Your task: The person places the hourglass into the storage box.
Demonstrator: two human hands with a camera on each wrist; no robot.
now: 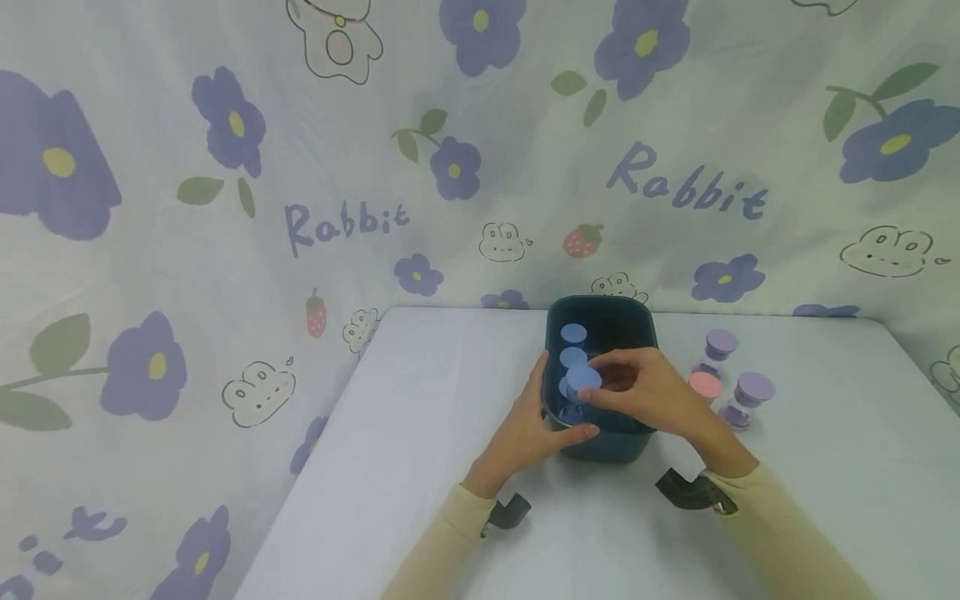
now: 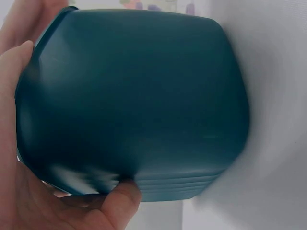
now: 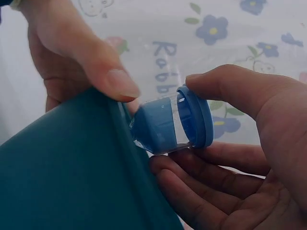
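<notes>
My right hand (image 1: 651,392) pinches a blue-capped sand timer (image 1: 583,377) between thumb and fingers, over the near left part of a dark teal bin (image 1: 607,448). Its clear glass and blue sand (image 3: 160,125) show in the right wrist view; its lower end is hidden behind the bin's rim. My left hand (image 1: 521,435) grips the bin at its near left corner, the thumb lying along the near rim and the fingers at the left side. Inside the bin, more blue sand timers (image 1: 573,333) stand in a row along the left wall, the nearest partly covered by the held one.
Right of the bin stand two purple sand timers (image 1: 754,388) and a pink one (image 1: 705,384), partly hidden by my right hand. The white table (image 1: 420,433) meets a flower-and-rabbit patterned cloth (image 1: 337,275) behind and at the left.
</notes>
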